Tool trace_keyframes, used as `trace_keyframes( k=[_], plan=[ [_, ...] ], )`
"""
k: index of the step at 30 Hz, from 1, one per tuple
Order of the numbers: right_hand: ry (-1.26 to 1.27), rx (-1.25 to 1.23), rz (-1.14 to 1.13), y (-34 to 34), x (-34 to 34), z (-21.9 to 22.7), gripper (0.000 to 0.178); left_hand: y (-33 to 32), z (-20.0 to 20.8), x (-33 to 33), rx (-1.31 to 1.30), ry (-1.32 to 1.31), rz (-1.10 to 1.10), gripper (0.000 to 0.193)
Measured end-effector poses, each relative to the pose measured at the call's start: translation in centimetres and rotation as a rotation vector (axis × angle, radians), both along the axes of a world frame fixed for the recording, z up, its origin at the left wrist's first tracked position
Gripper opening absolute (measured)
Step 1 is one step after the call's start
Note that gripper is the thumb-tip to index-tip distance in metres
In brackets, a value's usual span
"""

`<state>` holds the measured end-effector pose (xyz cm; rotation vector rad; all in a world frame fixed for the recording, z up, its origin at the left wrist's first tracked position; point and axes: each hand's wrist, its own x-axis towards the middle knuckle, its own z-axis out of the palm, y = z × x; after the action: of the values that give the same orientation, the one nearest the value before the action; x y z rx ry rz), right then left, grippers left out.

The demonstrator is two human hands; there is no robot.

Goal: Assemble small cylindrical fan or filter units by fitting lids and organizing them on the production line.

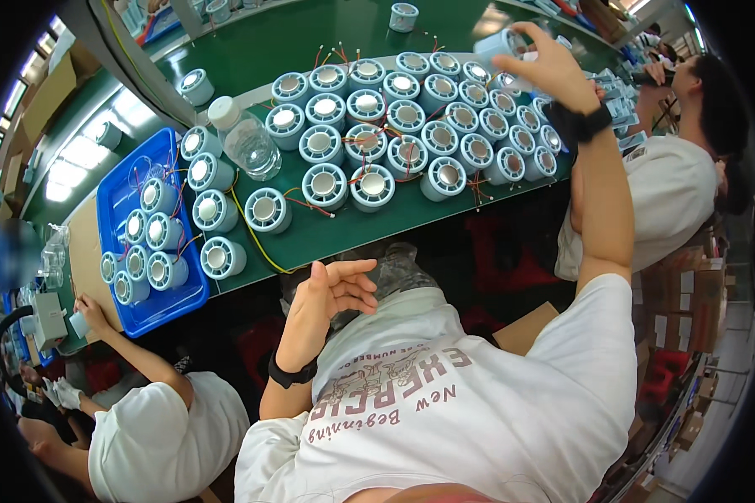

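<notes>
My right hand (552,69) is stretched out over the far right part of the green workbench (377,230). Thumb and fingers grip a light-blue cylindrical housing (497,47), tilted and slightly blurred. Below and left of it stand many like housings (406,116) in close rows, with slotted rims and silver discs on top. Thin red, yellow and dark wires with small connectors come from several of them. My left hand (331,295) hovers in front of my body, short of the bench edge. Its fingers are loosely bent and apart, with nothing in them.
A blue tray (169,312) with several housings sits at the left, beside a clear bottle (247,142) with a white cap. A yellow cord (258,239) hangs over the front edge. One person (164,427) works at left, another (671,168) at right. A lone housing (403,17) stands farther back.
</notes>
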<state>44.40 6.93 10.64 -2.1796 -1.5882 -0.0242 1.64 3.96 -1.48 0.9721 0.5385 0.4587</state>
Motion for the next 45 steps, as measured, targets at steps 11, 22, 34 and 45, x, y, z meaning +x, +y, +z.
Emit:
trace_keyframes(
  k=[11, 22, 34, 45],
  plan=[
    [-0.125, -0.586, -0.007, 9.3, 15.5, -7.5, 0.074, 1.5, -2.5, 1.3, -0.018, 0.118, -0.14, 0.042],
    [-0.269, -0.541, 0.039, 18.8, 15.7, -4.2, 0.089, 4.5, -4.9, 2.7, 0.272, 0.355, -0.242, 0.027],
    [-0.227, -0.583, -0.143, 28.0, 17.2, -11.4, 0.084, 4.2, -4.9, 3.8, 0.048, 0.407, 0.031, 0.033],
    [0.387, -0.421, 1.061, 12.4, -5.9, 3.7, 0.068, 3.1, 2.6, 2.3, -0.306, -0.183, -0.23, 0.059]
  ],
)
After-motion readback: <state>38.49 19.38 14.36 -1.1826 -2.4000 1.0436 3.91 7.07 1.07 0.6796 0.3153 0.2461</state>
